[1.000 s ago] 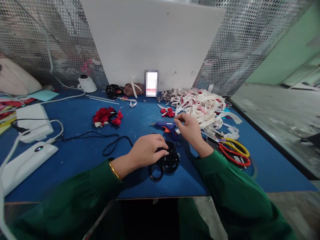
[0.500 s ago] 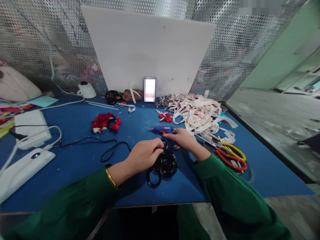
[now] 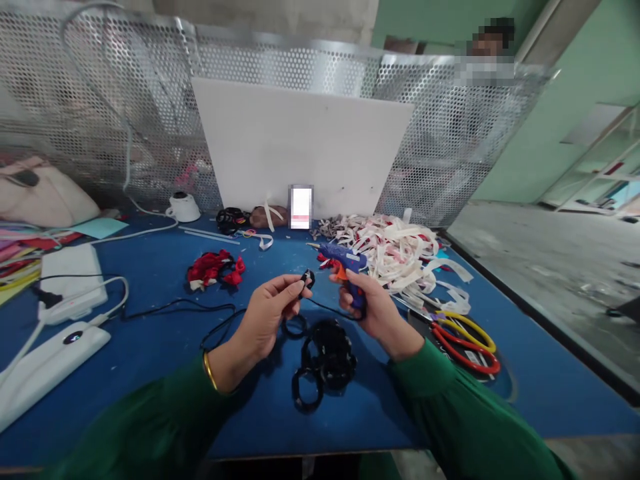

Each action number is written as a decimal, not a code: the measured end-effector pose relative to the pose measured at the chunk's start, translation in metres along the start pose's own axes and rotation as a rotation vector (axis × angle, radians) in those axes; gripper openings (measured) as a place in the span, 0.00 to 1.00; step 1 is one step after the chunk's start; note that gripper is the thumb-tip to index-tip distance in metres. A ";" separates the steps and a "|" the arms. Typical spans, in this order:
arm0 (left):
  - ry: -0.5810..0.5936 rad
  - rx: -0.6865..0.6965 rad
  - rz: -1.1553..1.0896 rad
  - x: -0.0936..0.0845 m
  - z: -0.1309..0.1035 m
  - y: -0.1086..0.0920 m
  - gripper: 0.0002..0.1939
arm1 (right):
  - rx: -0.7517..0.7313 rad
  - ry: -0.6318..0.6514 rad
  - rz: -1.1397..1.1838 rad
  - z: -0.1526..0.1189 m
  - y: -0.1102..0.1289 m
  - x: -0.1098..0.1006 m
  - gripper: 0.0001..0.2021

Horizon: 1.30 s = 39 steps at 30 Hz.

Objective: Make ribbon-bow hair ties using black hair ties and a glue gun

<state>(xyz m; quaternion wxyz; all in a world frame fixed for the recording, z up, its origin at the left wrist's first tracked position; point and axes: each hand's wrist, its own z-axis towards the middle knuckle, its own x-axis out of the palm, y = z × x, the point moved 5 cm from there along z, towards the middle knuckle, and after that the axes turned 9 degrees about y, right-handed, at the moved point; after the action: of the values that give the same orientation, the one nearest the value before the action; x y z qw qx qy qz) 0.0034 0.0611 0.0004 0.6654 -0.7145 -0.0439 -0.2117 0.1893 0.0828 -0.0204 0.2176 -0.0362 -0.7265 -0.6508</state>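
From afar, I pinch one black hair tie (image 3: pixel 309 277) in the left hand (image 3: pixel 265 313) and grip a blue glue gun (image 3: pixel 345 255) in the right hand (image 3: pixel 374 303), red ribbon bows (image 3: pixel 215 261) toward the table's (image 3: pixel 160 347) back edge seeming made up, heaped black ties (image 3: pixel 334 353) near its front edge apparently unadorned.

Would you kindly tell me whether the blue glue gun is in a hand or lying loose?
In hand: the right hand is curled around the handle of the blue glue gun.
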 end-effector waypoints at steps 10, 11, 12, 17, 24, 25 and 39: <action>-0.054 -0.069 -0.132 -0.006 0.001 -0.001 0.18 | -0.106 0.116 0.066 -0.013 0.015 0.016 0.17; -0.051 -0.062 -0.127 -0.007 0.002 -0.001 0.18 | -0.126 0.118 0.039 -0.015 0.016 0.018 0.16; -0.047 -0.053 -0.123 -0.007 0.003 -0.001 0.18 | -0.162 0.113 -0.006 -0.017 0.017 0.019 0.15; -0.017 0.031 -0.068 -0.008 0.005 -0.003 0.17 | -0.404 0.018 -0.411 -0.033 0.024 0.024 0.13; -0.002 0.138 0.000 -0.006 0.003 -0.015 0.17 | -0.542 0.010 -0.868 -0.049 0.025 0.029 0.07; -0.006 0.137 -0.004 -0.007 0.003 -0.016 0.17 | -0.551 0.019 -0.901 -0.051 0.026 0.031 0.06; -0.024 0.165 0.157 -0.005 0.001 -0.025 0.13 | -0.545 0.008 -0.990 -0.054 0.026 0.034 0.07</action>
<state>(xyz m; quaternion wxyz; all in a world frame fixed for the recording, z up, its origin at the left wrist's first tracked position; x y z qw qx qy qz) -0.0093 0.0660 0.0218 0.7359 -0.6610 -0.0132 -0.1461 0.1816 0.0265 0.0195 -0.1281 0.2565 -0.4615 -0.8395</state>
